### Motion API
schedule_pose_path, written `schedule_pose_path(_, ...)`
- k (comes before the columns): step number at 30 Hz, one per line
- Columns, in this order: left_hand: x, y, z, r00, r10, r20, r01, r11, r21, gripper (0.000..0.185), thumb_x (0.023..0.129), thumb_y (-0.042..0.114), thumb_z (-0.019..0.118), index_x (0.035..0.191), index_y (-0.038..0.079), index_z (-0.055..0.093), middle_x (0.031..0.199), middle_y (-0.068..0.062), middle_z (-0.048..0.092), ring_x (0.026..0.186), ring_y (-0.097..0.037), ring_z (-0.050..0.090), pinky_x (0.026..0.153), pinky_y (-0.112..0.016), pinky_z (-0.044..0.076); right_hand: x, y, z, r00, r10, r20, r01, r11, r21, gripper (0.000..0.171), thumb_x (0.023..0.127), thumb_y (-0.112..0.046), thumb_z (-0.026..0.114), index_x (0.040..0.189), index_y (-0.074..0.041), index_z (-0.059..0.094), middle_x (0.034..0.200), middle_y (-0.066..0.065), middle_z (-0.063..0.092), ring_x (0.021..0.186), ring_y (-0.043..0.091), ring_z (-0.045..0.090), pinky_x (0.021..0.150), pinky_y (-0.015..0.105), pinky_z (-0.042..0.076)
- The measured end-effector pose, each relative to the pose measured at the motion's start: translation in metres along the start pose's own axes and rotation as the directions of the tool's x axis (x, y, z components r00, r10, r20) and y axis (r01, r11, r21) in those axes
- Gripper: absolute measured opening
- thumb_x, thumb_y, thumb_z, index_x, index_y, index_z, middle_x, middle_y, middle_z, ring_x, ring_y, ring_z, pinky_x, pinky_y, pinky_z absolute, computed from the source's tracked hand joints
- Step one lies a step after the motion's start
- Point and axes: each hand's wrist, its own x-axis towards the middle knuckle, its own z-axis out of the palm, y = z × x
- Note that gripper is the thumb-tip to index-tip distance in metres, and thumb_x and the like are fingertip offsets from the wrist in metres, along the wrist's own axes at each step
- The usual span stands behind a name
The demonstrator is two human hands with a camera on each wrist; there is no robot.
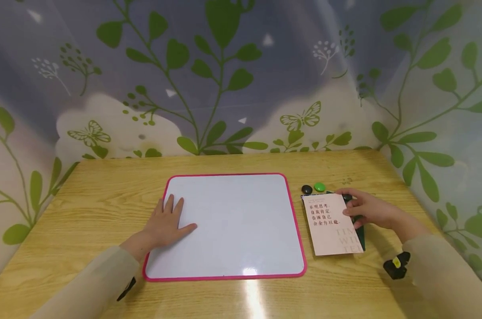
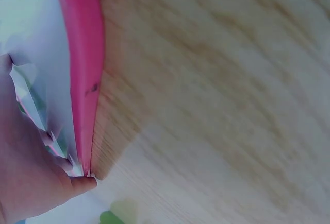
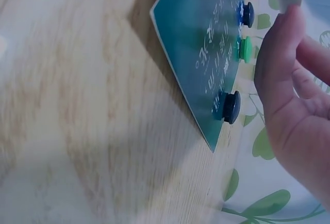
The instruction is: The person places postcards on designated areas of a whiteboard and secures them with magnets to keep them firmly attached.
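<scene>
A whiteboard (image 1: 229, 226) with a pink frame lies on the table, its frame (image 2: 85, 69) close up in the left wrist view. Fingers spread, my left hand (image 1: 165, 226) rests on the board's left side. My right hand (image 1: 372, 210) pinches the right edge of a pale pink card (image 1: 328, 235) printed with dark Chinese characters. Under that card, partly hidden, is a dark green card (image 3: 198, 44) with white writing. A black round magnet (image 3: 232, 107) sits on the green card near my right hand.
Beyond the cards lie a black magnet (image 1: 306, 189) and a green magnet (image 1: 319, 187). The wooden table (image 1: 105, 195) meets a wall covering (image 1: 225, 88) with leaves and butterflies at the back and sides.
</scene>
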Motion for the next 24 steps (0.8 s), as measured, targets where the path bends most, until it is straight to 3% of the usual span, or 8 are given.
schedule_pose_path(14,0.001,-0.002,-0.001,1.000,0.011,0.006,-0.012,1.000,0.013,0.088,0.087,0.057,0.049,0.146,-0.004,0.023,0.150,-0.033,0.015,0.138,-0.052,0.011,0.111,-0.062,0.014,0.010,-0.008,0.012,0.999,-0.033,0.038,0.030,0.997,0.076,0.068,0.094,-0.011,0.055,0.145,-0.001,0.012,0.089,0.002,0.054,0.078,0.012,0.060,0.065,0.030,0.054)
schedule_pose_path(24,0.001,-0.001,-0.002,1.000,0.005,0.012,-0.005,1.000,0.016,0.088,0.087,0.057,0.049,0.146,-0.004,0.023,0.150,-0.033,0.015,0.138,-0.053,0.011,0.111,-0.063,0.015,0.031,-0.023,0.037,0.998,-0.059,0.028,0.057,0.996,0.074,0.067,0.095,-0.007,0.051,0.148,-0.002,0.010,0.091,0.006,0.055,0.082,0.016,0.062,0.067,0.034,0.054)
